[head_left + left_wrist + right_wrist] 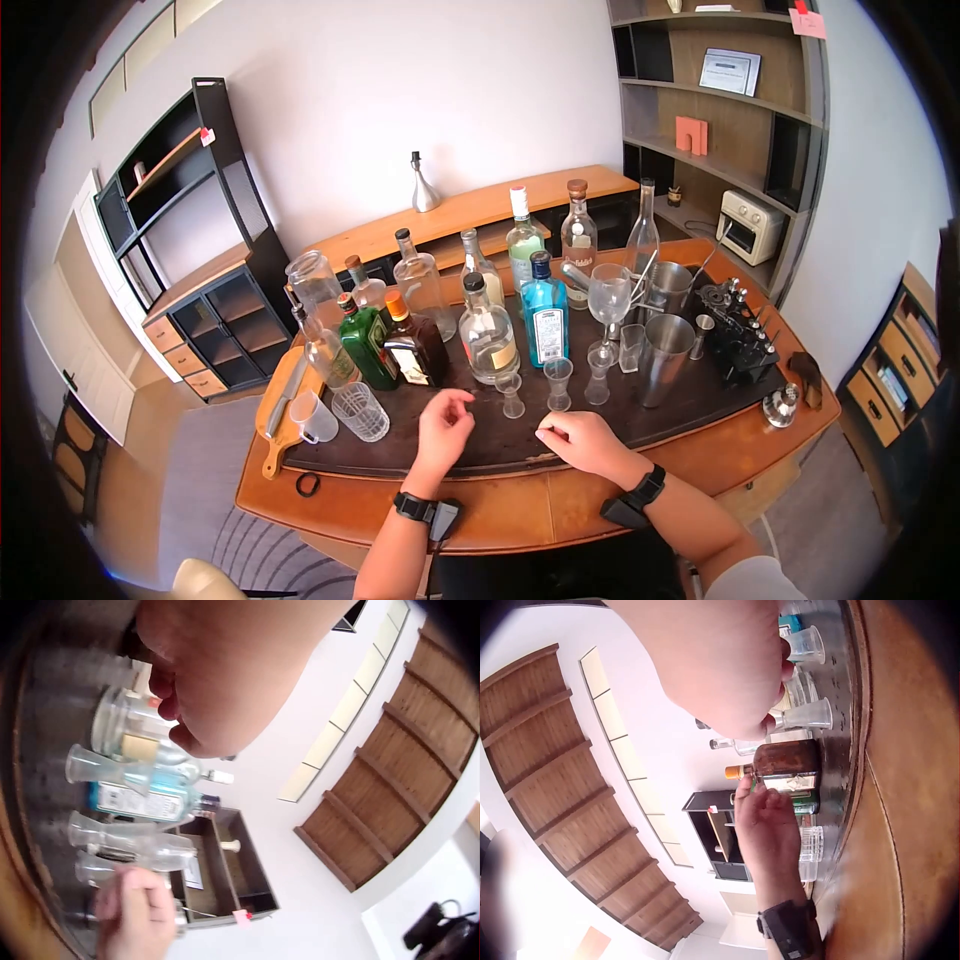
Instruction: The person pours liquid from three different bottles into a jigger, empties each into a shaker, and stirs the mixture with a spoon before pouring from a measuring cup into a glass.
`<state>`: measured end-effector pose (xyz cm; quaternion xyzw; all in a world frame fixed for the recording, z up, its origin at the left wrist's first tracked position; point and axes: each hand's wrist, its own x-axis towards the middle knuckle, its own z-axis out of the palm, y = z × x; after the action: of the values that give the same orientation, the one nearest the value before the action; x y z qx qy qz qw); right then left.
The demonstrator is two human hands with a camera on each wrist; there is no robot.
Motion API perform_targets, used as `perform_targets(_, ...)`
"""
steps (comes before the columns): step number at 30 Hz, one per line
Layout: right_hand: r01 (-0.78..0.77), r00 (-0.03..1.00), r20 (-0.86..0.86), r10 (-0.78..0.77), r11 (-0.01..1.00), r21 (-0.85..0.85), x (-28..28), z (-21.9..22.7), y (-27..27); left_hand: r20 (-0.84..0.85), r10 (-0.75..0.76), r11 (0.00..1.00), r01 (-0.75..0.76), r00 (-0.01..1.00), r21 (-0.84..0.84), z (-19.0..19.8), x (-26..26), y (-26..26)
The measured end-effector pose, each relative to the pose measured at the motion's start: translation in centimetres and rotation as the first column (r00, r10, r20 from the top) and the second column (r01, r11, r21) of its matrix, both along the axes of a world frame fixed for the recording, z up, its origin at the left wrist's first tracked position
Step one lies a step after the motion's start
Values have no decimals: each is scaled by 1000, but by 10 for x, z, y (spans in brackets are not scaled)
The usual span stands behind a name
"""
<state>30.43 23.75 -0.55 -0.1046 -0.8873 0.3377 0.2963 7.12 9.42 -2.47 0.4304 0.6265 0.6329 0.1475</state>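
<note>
My left hand [443, 432] hovers at the dark mat's front part, fingers loosely bent and holding nothing; the right wrist view shows that hand [769, 836] too. My right hand [588, 441], also empty with relaxed, curled fingers, is just in front of the hourglass-shaped jiggers. Nearest to it are a middle jigger [559, 385] and a right jigger [597, 374]; a left jigger [512, 396] stands between the two hands. Behind them are a clear bottle [490, 335] and a blue bottle [545, 320]. In the left wrist view, the right hand [139, 911] partly covers glassware.
Green [368, 345] and brown [415, 350] bottles stand left, with a ribbed glass [361, 411], a mug [314, 418] and a knife [287, 399] on a wooden board [272, 460]. Rightward are a wine glass [609, 295], metal shaker [664, 362] and black rack [738, 335].
</note>
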Motion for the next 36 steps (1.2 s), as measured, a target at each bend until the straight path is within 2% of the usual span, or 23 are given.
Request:
perform_targets(1, 1, 1000, -18, 0, 1000, 10, 0, -1, 1, 46, 17, 997, -20, 999, 76, 17, 1, -2)
perform_targets(4, 2, 998, -59, 0, 1000, 26, -1, -2, 3, -61, 102, 987, -93, 993, 132, 81, -13, 2)
perform_targets(7, -1, 998, -70, 3, 1000, 18, -1, -1, 1, -252, 237, 971, -219, 938, 98, 142, -70, 34)
perform_targets(9, 0, 997, -74, 1, 1000, 7, -1, -1, 1, -183, 256, 967, -252, 949, 49, 169, -118, 73)
perform_targets(11, 5, 997, -78, -6, 1000, -5, -1, -4, 3, -324, 364, 926, -376, 873, 28, 172, -177, 114)
perform_targets(12, 12, 997, -83, -12, 1000, -6, -2, -6, 4, -439, 400, 881, -469, 805, -58, 175, -199, 129)
perform_targets(14, 24, 996, -91, -25, 1000, -8, -3, -8, 6, -657, 405, 733, -655, 636, -183, 181, -225, 149)
perform_targets(18, 37, 996, -84, -40, 998, -41, -4, -8, 9, -665, 434, 623, -735, 608, -266, 189, -228, 169)
perform_targets(21, 39, 988, -151, -41, 999, -16, -7, -14, 10, -808, 330, 617, -759, 488, -207, 171, -235, 179)
perform_targets(22, 38, 987, -153, -40, 999, -16, -7, -13, 10, -772, 325, 606, -747, 547, -274, 167, -245, 182)
perform_targets(23, 33, 987, -156, -35, 999, -18, -7, -14, 9, -753, 356, 618, -743, 554, -255, 158, -254, 182)
perform_targets(25, 35, 988, -148, -38, 999, -22, -6, -13, 9, -775, 390, 572, -790, 497, -218, 163, -235, 180)
perform_targets(28, 31, 989, -145, -32, 999, -11, -6, -14, 9, -703, 365, 592, -735, 610, -331, 176, -229, 171)
perform_targets(32, 8, 988, -152, -7, 1000, 0, -7, -14, 8, -491, 270, 799, -477, 828, -366, 179, -238, 154)
perform_targets(35, 5, 990, -140, -5, 1000, 0, -4, -10, 6, -353, 168, 779, -344, 920, -524, 180, -273, 154)
perform_targets(36, 3, 990, -141, -3, 1000, 0, -5, -11, 6, -364, 208, 786, -376, 908, -490, 180, -265, 152)
